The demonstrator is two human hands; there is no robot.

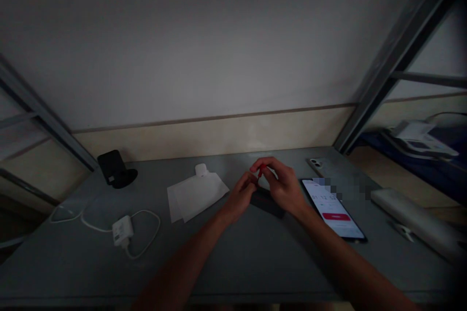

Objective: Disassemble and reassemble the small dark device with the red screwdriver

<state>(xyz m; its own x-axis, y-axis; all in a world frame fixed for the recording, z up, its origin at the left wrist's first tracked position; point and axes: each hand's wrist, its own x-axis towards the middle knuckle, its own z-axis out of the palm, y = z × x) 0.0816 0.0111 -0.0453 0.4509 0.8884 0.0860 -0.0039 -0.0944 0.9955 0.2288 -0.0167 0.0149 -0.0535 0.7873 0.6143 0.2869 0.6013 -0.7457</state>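
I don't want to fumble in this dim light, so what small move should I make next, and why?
Perhaps steady the lower end of the small red item with your left hand. The grip of your right hand pinches its upper part, and your left hand is close below, by the dark oblong thing; whether it touches the item is unclear.

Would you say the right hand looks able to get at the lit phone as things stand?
Probably yes: the lit phone lies close to the right hand, with nothing seen between them, though that hand seems to hold a red item.
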